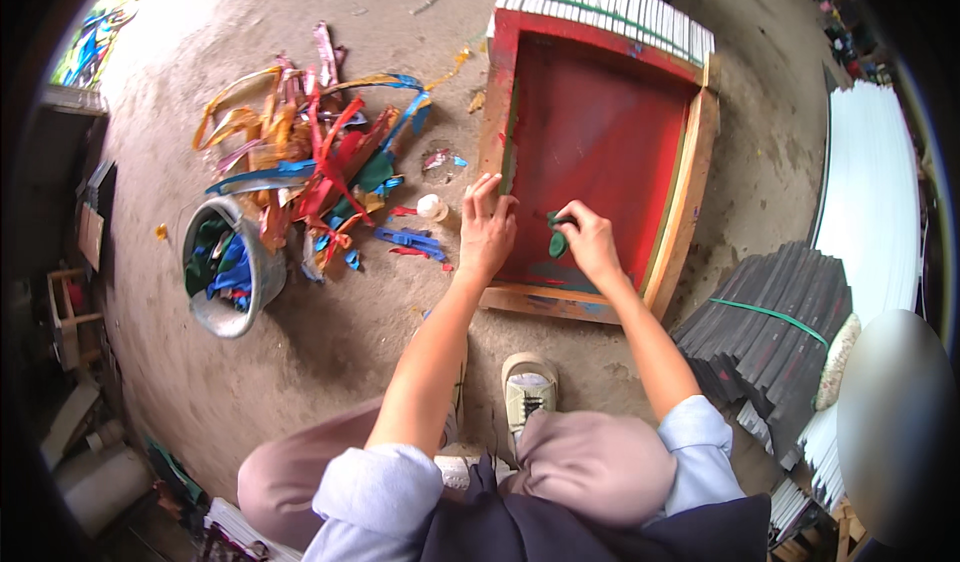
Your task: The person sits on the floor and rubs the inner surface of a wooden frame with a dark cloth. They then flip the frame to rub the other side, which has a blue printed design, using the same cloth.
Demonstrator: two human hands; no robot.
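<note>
Well, in the head view, the wooden frame [691, 177] with its red panel [610, 132] lies right of centre, upper half. The left hand [487, 226], fingers loosely spread, rests on its left rail; the right hand [590, 242] pinches a dark green cloth [557, 242] near the panel's lower edge. For what looks like wiping, keep that rail steady, press lightly and evenly, and refold the cloth once it loads up.

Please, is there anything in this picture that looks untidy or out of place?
Yes: a tangled heap of colourful strips lies loose on the floor, left of the wooden frame, with small scraps scattered nearby. It looks untidy because the strips point in different directions, outside the bucket beside them.
</note>
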